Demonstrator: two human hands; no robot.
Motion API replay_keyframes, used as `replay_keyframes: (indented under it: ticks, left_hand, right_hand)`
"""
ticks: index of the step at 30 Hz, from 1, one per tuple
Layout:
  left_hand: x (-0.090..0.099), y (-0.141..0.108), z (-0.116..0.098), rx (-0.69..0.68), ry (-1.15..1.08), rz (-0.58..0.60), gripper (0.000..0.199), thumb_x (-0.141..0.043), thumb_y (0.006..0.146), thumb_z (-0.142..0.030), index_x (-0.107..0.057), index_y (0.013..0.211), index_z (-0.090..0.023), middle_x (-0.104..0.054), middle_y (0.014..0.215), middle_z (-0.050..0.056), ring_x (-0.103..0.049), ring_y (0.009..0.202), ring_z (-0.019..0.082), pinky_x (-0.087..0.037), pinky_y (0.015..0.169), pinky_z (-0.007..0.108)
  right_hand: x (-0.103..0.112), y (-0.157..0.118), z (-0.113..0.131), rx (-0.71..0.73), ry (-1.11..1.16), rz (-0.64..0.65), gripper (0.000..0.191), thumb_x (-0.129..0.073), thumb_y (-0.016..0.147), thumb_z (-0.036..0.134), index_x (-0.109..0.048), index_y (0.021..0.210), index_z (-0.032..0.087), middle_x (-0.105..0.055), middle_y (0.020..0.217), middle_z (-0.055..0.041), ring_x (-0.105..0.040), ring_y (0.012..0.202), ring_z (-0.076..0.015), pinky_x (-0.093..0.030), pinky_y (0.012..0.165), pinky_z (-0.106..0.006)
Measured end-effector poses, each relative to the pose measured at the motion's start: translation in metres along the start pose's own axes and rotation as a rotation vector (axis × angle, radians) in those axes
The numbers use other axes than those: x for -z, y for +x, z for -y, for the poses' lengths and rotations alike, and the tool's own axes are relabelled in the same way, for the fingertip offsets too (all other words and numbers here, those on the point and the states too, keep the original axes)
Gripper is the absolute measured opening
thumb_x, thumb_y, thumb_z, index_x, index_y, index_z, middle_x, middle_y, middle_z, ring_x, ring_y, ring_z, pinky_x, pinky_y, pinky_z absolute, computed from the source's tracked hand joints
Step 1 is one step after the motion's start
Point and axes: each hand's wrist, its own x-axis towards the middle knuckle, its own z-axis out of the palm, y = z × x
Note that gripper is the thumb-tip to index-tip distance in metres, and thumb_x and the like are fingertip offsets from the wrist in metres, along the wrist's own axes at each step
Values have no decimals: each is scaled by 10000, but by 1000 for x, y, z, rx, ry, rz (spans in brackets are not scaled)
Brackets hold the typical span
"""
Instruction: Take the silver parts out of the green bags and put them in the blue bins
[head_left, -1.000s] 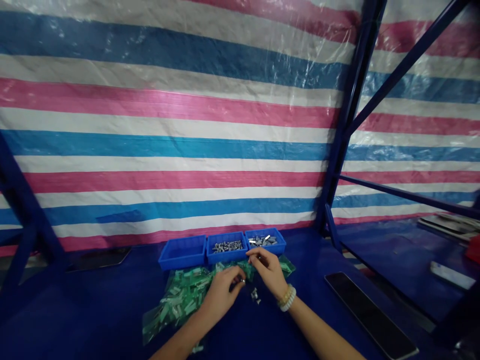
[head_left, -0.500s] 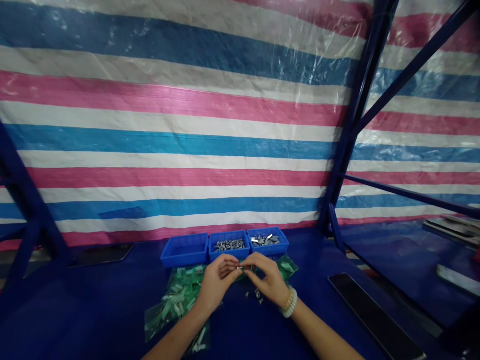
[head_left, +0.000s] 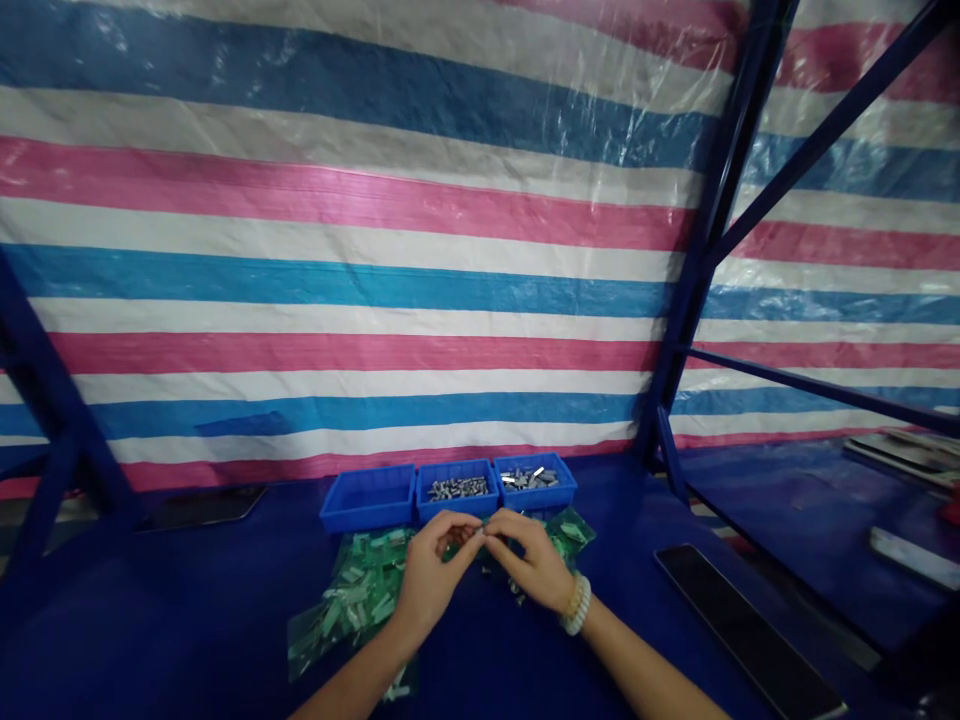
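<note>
My left hand (head_left: 439, 565) and my right hand (head_left: 534, 563) meet fingertip to fingertip over the table. Both are closed in a pinch around a small metal piece (head_left: 481, 532), mostly hidden by the fingertips; its exact kind does not show. Beneath and left of my left hand lies a clear green-tinted bag (head_left: 352, 597) of slim metal pieces. Another such bag (head_left: 571, 532) shows behind my right hand. A few small loose screws (head_left: 517, 592) lie on the table under my right hand, partly covered by it.
Behind the hands stand three blue bins: an empty left bin (head_left: 369, 500), a middle bin (head_left: 457, 506) with small screw-like parts, and a right bin (head_left: 534, 496) with metal cylinders. A dark phone (head_left: 750, 630) lies on the right. Blue frame posts (head_left: 690, 280) flank the table (head_left: 187, 610).
My fingertips have come closer together, now covering most of the small metal piece that glinted between them. My right hand has shifted slightly left, over some of the loose screws.
</note>
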Motion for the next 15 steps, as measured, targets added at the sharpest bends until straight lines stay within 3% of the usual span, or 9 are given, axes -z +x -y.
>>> replay_keyframes:
  ticks: [4, 7, 9, 13, 15]
  left_hand:
    - [12, 36, 2, -197, 277, -37, 144, -598, 823, -249, -681, 926, -192, -673, 872, 51, -624, 778, 188, -514, 734, 321]
    - [19, 56, 4, -248, 474, -2, 280, -606, 793, -165, -637, 1067, -211, -670, 969, 57, -615, 876, 216, -493, 808, 368]
    - [19, 53, 3, -273, 577, 110, 272, -600, 787, -123, -637, 1039, -217, -665, 967, 51, -594, 920, 225, -468, 845, 379]
    - [11, 21, 3, -308, 757, 486, 135, -624, 789, -124, -657, 886, -212, -631, 910, 38, -551, 901, 223, -431, 821, 359]
    - [6, 8, 4, -294, 836, 560, 149, -640, 790, -139, -655, 916, -217, -609, 970, 45, -531, 924, 232, -412, 819, 369]
  right_hand:
    - [1, -1, -6, -11, -64, 14, 190, -488, 917, 214, -678, 922, 197, -665, 854, -59, -595, 807, -185, -469, 753, -310]
    - [3, -1, -12, -45, -147, -9, 182, -503, 889, 185, -682, 918, 199, -656, 817, -54, -591, 776, -188, -468, 728, -312]
    - [4, 0, -15, -61, -160, -61, 186, -500, 879, 173, -682, 908, 199, -655, 805, -50, -593, 760, -185, -468, 717, -307]
    - [4, 1, -15, -91, -133, -181, 195, -491, 866, 158, -680, 891, 198, -662, 793, -42, -597, 726, -178, -469, 679, -285]
    - [5, 1, -12, -89, -117, -205, 196, -491, 861, 155, -680, 890, 199, -666, 797, -40, -599, 724, -176, -471, 675, -280]
